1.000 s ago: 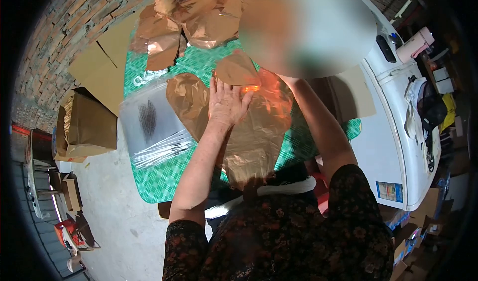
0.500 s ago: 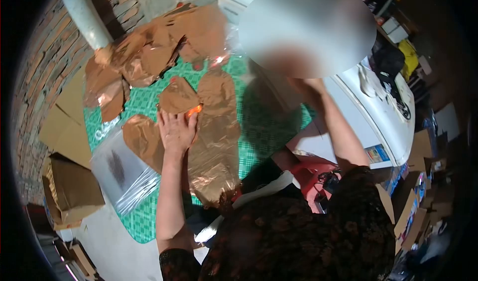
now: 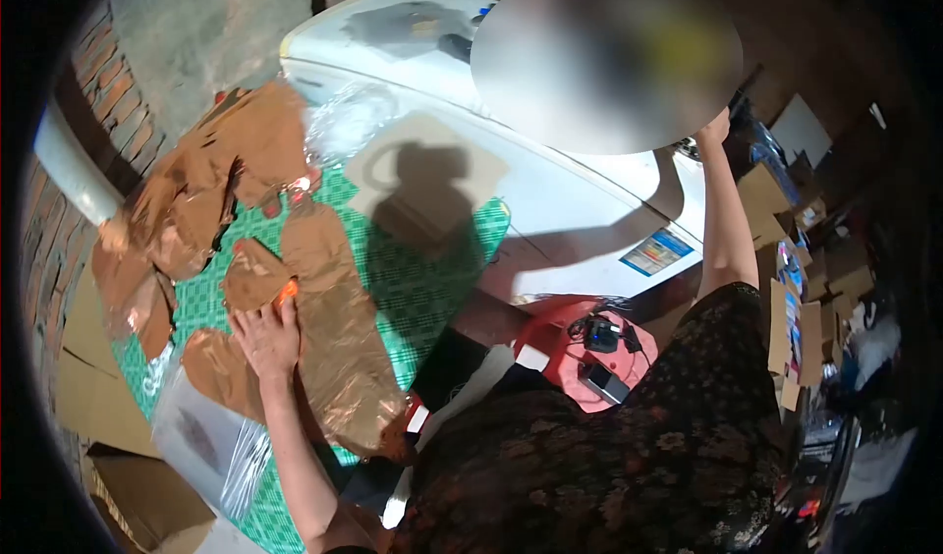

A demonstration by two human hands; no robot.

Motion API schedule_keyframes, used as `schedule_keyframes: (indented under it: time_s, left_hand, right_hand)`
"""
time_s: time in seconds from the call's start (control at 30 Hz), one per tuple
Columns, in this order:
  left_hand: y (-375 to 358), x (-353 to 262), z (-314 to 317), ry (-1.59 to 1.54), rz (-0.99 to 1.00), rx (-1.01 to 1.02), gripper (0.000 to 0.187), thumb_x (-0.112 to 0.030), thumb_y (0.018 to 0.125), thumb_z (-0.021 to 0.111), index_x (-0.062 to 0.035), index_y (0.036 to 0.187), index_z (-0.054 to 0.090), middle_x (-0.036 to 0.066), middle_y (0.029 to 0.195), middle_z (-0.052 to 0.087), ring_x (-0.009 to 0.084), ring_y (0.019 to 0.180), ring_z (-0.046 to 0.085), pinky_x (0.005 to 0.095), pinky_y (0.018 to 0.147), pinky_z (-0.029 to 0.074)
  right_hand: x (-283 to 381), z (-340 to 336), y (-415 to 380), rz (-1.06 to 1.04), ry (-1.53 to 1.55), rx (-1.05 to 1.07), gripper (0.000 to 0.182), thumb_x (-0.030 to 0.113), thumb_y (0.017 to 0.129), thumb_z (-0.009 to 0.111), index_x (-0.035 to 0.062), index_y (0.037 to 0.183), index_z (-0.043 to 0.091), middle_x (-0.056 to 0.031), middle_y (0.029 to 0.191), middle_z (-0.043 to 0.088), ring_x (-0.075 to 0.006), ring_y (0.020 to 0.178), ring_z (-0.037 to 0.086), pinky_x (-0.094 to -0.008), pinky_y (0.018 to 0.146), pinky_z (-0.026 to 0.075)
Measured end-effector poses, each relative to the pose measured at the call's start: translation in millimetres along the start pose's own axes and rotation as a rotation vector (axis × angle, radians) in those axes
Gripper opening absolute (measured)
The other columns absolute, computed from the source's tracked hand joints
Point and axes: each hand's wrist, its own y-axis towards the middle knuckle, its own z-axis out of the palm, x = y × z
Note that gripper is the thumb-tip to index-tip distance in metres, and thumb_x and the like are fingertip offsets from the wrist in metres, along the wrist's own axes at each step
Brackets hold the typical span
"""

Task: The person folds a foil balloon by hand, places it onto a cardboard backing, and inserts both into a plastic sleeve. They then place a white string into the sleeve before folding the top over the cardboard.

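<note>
Lying lengthwise on the green checked table cover, the long copper-coloured foil piece is wrinkled and glossy, with a rounded far end. A smaller foil piece and a rounded foil piece lie beside it, toward the left.

The left hand is released: palm down, fingers slightly spread, fingertips at the smaller foil piece. A bright orange patch shows near the index finger (its nature is unclear). The right hand is raised well apart from the foil, over the white appliance side; a blurred oval covers part of it, so its grip cannot be told.

Clear plastic sheets lie at the near left of the cover; crumpled foil occupies the far left. A red stool bears a black cable and a small device. Brickwork borders the room.
</note>
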Motion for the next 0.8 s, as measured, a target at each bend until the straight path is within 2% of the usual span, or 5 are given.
schedule_keyframes:
  time_s: [0.2, 0.33, 0.57, 0.67, 0.8]
  left_hand:
    - [-0.8, 7.3, 12.7, -0.004, 0.04, -0.071, 0.058, -0.052, 0.106, 0.048, -0.0017, 0.124, 0.072, 0.027, 0.133, 0.063, 0.0456, 0.138, 0.048, 0.0564, 0.126, 0.022]
    - [1.1, 0.2, -1.7, 0.018, 0.025, -0.022, 0.059, -0.051, 0.107, 0.048, -0.0037, 0.136, 0.066, 0.021, 0.145, 0.058, 0.042, 0.144, 0.044, 0.0561, 0.126, 0.02]
    - [-1.2, 1.1, -5.1, 0.006, 0.042, -0.002, 0.055, -0.047, 0.108, 0.047, -0.002, 0.134, 0.066, 0.021, 0.142, 0.059, 0.0378, 0.143, 0.045, 0.0555, 0.127, 0.02]
    - [2.0, -4.4, -18.0, 0.038, -0.041, 0.173, 0.055, -0.047, 0.108, 0.048, -0.0011, 0.129, 0.068, 0.021, 0.137, 0.062, 0.0382, 0.141, 0.047, 0.0555, 0.127, 0.02]
    - [-2.9, 10.9, 9.3, 0.047, 0.027, 0.017, 0.055, -0.047, 0.108, 0.049, -0.0005, 0.127, 0.069, 0.021, 0.136, 0.062, 0.0384, 0.141, 0.048, 0.0561, 0.126, 0.021]
  right_hand:
    - [-20.4, 13.7, -5.7, -0.019, 0.019, 0.466, 0.065, 0.054, 0.084, 0.074, 0.0103, 0.132, 0.069, -0.0221, 0.129, 0.071, -0.0381, 0.12, 0.068, -0.0482, 0.1, 0.054]
    - [-8.4, 43.8, -2.0, 0.012, -0.018, 0.601, 0.083, 0.07, 0.085, 0.069, -0.0039, 0.123, 0.07, -0.0295, 0.118, 0.072, -0.0393, 0.116, 0.07, -0.044, 0.099, 0.053]
    - [-1.9, 52.3, 14.0, 0.184, 0.185, 0.743, 0.092, 0.073, 0.078, 0.075, -0.0049, 0.127, 0.069, -0.0284, 0.134, 0.067, -0.0367, 0.129, 0.064, -0.0441, 0.106, 0.05]
    - [-7.8, 59.7, 17.5, 0.148, 0.142, 0.705, 0.091, 0.069, 0.079, 0.076, -0.0057, 0.13, 0.067, -0.0291, 0.135, 0.066, -0.0374, 0.128, 0.064, -0.0432, 0.105, 0.051]
    - [6.8, 38.0, -2.6, 0.047, -0.064, 0.366, 0.082, 0.061, 0.073, 0.087, 0.0026, 0.127, 0.066, -0.0267, 0.132, 0.065, -0.0397, 0.124, 0.064, -0.0445, 0.102, 0.054]
